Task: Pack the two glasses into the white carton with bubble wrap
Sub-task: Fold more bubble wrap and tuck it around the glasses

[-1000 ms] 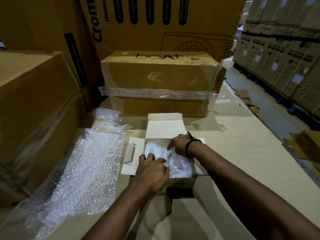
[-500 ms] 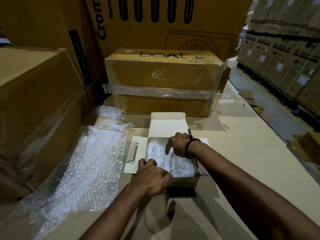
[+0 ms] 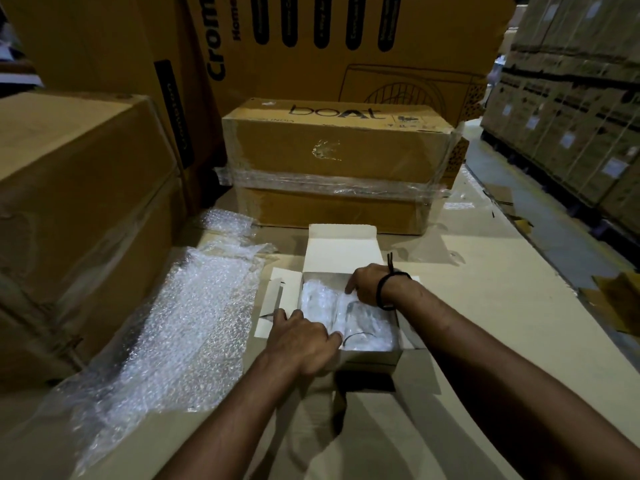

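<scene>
One white carton (image 3: 341, 251), lid flap up. One glass (image 3: 363, 323) visible inside, lying down, long axis near-far, rim toward the wearer; any second is hidden under bubble wrap (image 3: 317, 299). Left hand (image 3: 301, 337) grips the near-left corner. Right hand (image 3: 367, 284) has fingers in the wrap, grasp unclear. Hands unmoved vs 0.5 s ago.

The white carton (image 3: 341, 252) stands open, its lid flap upright at the far side and a side flap spread flat to the left. Crumpled bubble wrap (image 3: 317, 299) fills the inside. In the right half a clear glass (image 3: 360, 317) shows through the wrap, its rim a dark arc by the near wall. The second glass cannot be made out. A loose bubble wrap sheet (image 3: 183, 327) lies just left of the carton.
</scene>
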Tool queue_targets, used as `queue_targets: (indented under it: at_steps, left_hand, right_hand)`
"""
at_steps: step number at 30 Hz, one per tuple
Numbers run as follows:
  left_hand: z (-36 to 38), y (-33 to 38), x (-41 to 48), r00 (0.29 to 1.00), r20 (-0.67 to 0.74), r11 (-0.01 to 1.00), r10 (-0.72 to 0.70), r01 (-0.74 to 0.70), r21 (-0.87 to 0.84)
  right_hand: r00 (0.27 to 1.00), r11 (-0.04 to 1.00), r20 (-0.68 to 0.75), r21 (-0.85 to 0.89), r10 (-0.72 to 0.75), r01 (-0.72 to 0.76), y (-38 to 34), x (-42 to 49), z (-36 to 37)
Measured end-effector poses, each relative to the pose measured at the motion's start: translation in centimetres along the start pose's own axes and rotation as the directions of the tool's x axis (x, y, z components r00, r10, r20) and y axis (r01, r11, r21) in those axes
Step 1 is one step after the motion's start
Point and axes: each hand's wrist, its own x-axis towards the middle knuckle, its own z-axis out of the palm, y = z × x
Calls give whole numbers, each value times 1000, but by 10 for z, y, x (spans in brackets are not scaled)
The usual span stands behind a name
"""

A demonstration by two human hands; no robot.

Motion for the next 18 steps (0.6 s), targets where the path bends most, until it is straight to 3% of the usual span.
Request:
queue_targets:
  at_steps: [4,10,13,18]
  left_hand:
    - [-7,2,11,995,-83,998,-62,64,21]
    - [-18,-2,30,996,11,986,-91,89,141]
    - [-14,1,34,997,-27,968,-71,75,240]
    - [-8,-9,27,997,-28,997,68,-67,35]
  right_hand:
    - [998,994,62,-109,33,-26,-4,-4,1]
    - [990,995,141,-97,6,8,-3,10,8]
    - [988,994,153,-101,-24,40,0,11,9]
    - [999,997,15,-76,-32,33,14,15,9]
